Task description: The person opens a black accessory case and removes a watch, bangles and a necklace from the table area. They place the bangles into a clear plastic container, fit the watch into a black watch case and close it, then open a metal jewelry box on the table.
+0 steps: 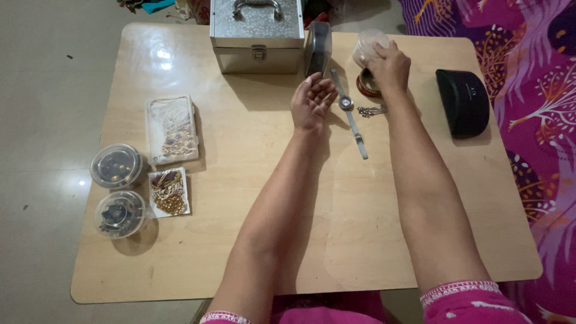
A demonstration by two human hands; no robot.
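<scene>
Pink sleeves (462, 297) frame the wooden surface (360, 228); right hand (389, 67) fingers grip a clear round jar (367, 45), left hand (312, 101) fingers loosely spread, near a silver box (257, 36).

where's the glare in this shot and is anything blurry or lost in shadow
Head view: glare patches on the glossy light wooden table near its far left corner, and a small one on the floor at left; the right hand and the clear plastic jar it grips look slightly soft; the black oval case shows little detail; arms cast soft shadows.
</scene>
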